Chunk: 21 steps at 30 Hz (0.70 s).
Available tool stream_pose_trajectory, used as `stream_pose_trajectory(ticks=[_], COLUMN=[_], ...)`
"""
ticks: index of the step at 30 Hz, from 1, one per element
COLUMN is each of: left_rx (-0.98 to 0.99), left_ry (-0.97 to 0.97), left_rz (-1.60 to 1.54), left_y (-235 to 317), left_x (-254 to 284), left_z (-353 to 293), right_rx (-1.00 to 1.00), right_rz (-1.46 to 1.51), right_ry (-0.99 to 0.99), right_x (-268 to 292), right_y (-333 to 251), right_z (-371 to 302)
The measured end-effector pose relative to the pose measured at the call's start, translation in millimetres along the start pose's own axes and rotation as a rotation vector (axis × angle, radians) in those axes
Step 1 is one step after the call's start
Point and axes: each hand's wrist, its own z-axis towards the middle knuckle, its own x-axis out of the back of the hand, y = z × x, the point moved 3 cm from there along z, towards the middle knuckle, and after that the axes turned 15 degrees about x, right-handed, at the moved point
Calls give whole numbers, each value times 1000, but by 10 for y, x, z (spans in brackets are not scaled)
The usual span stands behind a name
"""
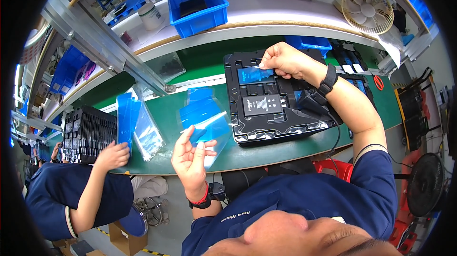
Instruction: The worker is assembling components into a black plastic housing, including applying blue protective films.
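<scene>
My right hand (287, 61) reaches over a black moulded tray (233, 94). Its thumb and forefinger pinch the edge of a blue film (256, 74) that lies over a flat rectangular piece in the upper slot; I cannot tell whether the film is stuck down there. Below it, a black flat battery (263, 104) with white print sits in another slot. My left hand (193, 161) is held palm up with thumb and fingers apart, holding nothing. Just beyond that hand, blue film sheets (199, 108) with clear backing lie on the green table.
A co-worker's hand (113, 155) is at the left beside blue strips (127, 118) and clear bags (148, 137). Stacked black trays (90, 132) stand farther left. A blue bin (197, 11) and a fan (366, 8) sit on the shelf. Red-handled scissors (378, 82) lie right.
</scene>
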Motion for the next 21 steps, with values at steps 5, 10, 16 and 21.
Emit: stream_pose_trajectory(ticks=[5,10,16,21], left_rx=[6,6,13,8], left_ry=[4,22,-10,33], left_rz=[-8,-21,7,-12], left_y=[-9,5,-14,-16], left_x=[-20,-29,6,-2], left_z=[3,0,-8,-8], right_rx=[-9,-6,-4,-3], right_rz=[14,35,87,44], right_ry=[-9,-15,-18,-28], right_x=[17,23,32,25], right_y=[12,21,35,29], right_z=[2,8,-2,-1])
